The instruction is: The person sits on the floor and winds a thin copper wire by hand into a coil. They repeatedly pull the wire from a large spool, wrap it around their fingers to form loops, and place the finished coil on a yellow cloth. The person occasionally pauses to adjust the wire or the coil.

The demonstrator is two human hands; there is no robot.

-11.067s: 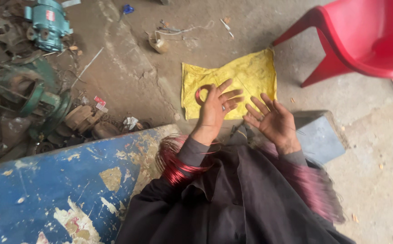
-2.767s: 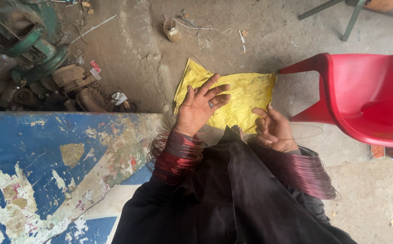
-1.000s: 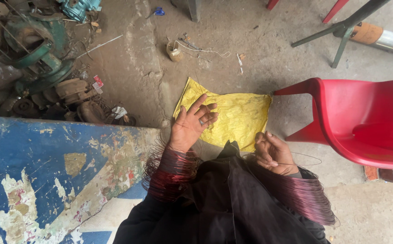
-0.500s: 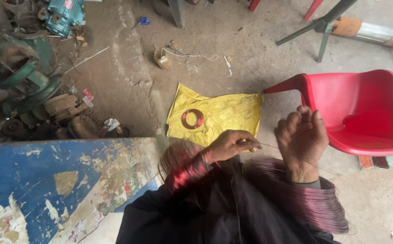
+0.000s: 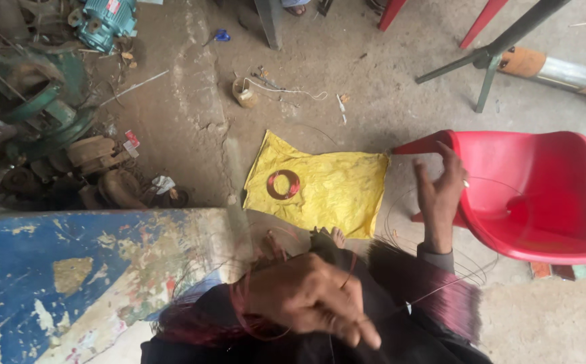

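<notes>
Two hands are at work over thin coppery wire. The left hand point(image 5: 310, 296) is near the camera, low in the scene, fingers curled closed around a strand of the wire point(image 5: 434, 269), and blurred. The right hand point(image 5: 441, 185) is raised farther out and to the right, fingers held upright and loosely together, pinching the same thin wire, which loops in faint arcs past the wrist and in front of the red plastic chair point(image 5: 535, 195). Bundles of reddish wire hang around both dark sleeves.

Beyond the hands, a yellow cloth point(image 5: 333, 189) lies flat on the concrete floor point(image 5: 347, 81), with a small ring of red wire point(image 5: 283, 185) resting on its left part. To the near left is a blue board with peeling paint point(image 5: 50, 269). Far left, old motors and metal scrap point(image 5: 43, 101) are heaped together, and a green motor point(image 5: 107, 20) sits at the far edge.
</notes>
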